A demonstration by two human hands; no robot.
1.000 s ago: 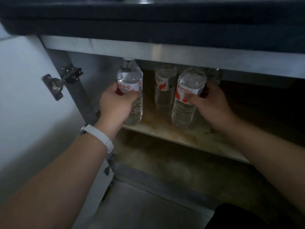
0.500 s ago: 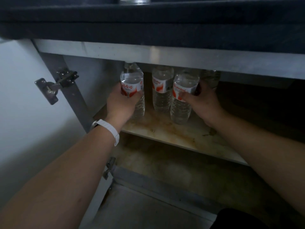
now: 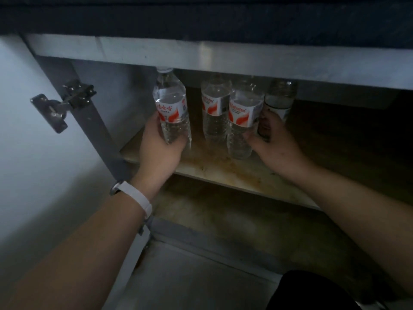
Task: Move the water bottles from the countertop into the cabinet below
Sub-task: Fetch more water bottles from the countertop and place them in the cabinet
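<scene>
Dim light. You face a grey rail under a dark counter; white door open at your left, hinge, stained shelf, grey floor below.

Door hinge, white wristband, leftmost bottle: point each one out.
Door hinge (image 3: 64, 104), head view, on its metal arm.
White wristband (image 3: 136, 195), head view, on the middle of the strap.
Leftmost bottle (image 3: 171, 110), head view, on its red and white label.
</scene>
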